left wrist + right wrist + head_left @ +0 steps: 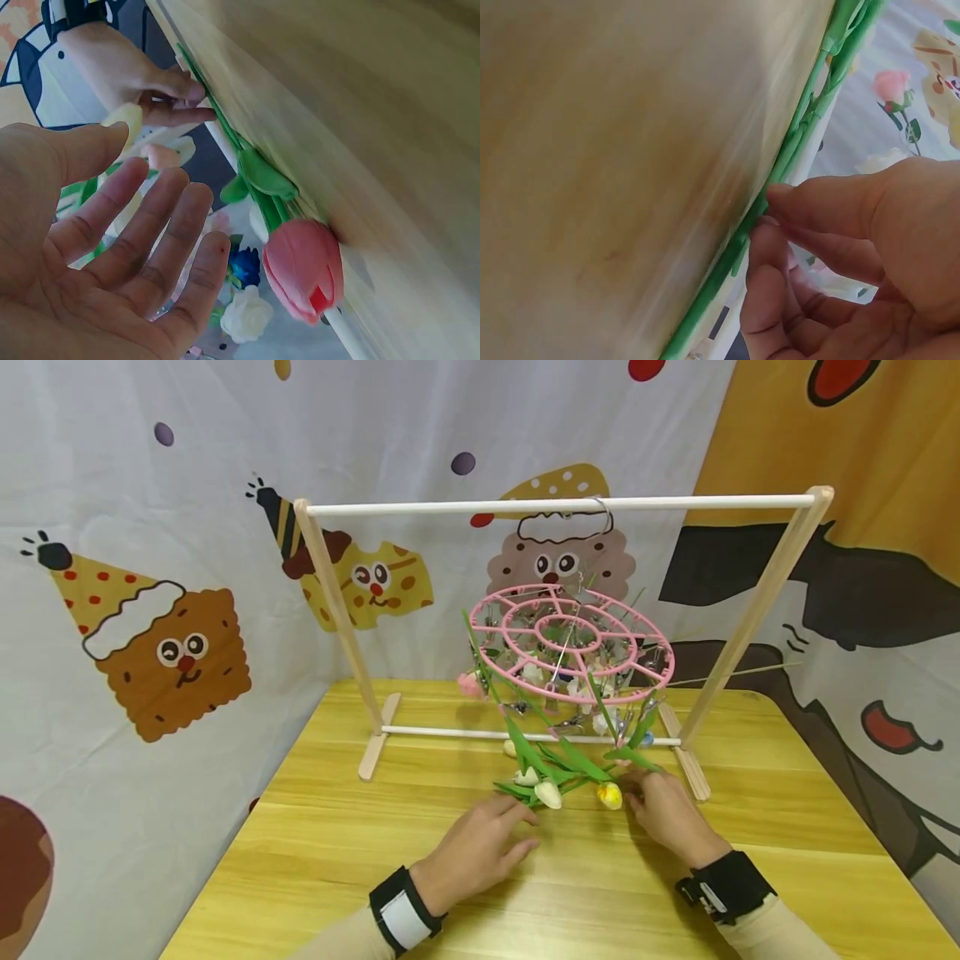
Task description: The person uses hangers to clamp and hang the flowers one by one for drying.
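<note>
My left hand [480, 845] is over the table just in front of several artificial tulips. In the left wrist view its fingers [199, 277] are spread and bear nothing. My right hand [671, 814] pinches a green tulip stem [791, 146] between thumb and fingertips, low at the wood. Beside it lies a yellow tulip [610, 796]; a white tulip [548, 793] is nearer my left hand, among green leaves [585, 760]. In the left wrist view, a pink tulip [304, 266] shows along the line of stems that my right fingertips touch.
A pink round clip hanger [573, 643] hangs from the white bar [450, 508] of a wooden stand [337, 602], right of centre. Flowers, including a pink one [471, 684], are on its clips. The stand's lower bar [442, 732] crosses behind the tulips on the wooden table [315, 860].
</note>
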A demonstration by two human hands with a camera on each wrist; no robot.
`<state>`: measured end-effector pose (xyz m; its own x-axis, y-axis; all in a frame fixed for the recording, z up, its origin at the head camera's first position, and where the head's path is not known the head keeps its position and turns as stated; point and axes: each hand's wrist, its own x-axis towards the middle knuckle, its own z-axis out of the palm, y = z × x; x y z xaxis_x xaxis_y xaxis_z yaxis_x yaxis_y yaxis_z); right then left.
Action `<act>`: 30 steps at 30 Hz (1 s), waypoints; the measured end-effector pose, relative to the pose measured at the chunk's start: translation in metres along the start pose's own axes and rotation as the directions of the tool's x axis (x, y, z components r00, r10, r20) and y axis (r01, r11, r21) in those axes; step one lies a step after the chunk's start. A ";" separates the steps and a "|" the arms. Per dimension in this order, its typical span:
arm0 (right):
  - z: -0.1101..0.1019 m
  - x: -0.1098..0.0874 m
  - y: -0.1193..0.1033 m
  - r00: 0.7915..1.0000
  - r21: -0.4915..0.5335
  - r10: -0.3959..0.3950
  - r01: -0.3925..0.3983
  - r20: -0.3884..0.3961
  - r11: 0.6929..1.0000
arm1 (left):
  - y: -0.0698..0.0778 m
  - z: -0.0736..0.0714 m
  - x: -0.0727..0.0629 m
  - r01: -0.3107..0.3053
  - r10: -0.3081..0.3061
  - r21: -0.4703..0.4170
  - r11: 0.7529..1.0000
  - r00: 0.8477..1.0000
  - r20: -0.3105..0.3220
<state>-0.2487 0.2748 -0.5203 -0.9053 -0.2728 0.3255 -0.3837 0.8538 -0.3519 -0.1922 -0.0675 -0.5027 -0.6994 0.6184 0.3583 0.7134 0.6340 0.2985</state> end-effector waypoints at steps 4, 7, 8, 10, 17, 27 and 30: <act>-0.002 0.001 0.000 0.998 0.006 0.040 -0.041 0.039 0.999 | 0.006 0.004 0.003 -0.026 0.026 0.013 1.000 0.999 0.026; -0.003 -0.001 -0.002 0.998 0.006 0.043 -0.043 0.042 0.999 | 0.010 0.005 0.006 -0.046 0.044 0.031 0.998 0.998 0.034; -0.003 -0.001 -0.003 0.998 0.005 0.041 -0.041 0.040 0.999 | 0.011 0.005 0.007 -0.052 0.050 0.038 0.998 0.998 0.036; -0.004 -0.003 -0.005 0.999 0.006 0.036 -0.036 0.033 0.999 | 0.013 0.005 0.009 -0.063 0.061 0.055 0.996 0.998 0.034; -0.013 -0.013 -0.022 0.995 0.054 0.054 -0.058 0.079 0.997 | 0.014 0.006 0.016 -0.081 0.081 0.086 0.993 0.997 0.000; -0.018 -0.034 -0.051 0.979 0.162 0.062 -0.095 0.196 0.982 | 0.010 0.007 0.023 -0.082 0.091 0.140 0.987 0.994 -0.063; -0.018 -0.039 -0.060 0.977 0.203 0.048 -0.091 0.209 0.975 | 0.009 0.007 0.024 -0.094 0.109 0.172 0.981 0.991 -0.081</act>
<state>-0.1867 0.2421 -0.4955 -0.9406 -0.3185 0.1178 -0.3288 0.7673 -0.5506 -0.2035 -0.0437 -0.4978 -0.6120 0.6441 0.4589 0.7578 0.6437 0.1070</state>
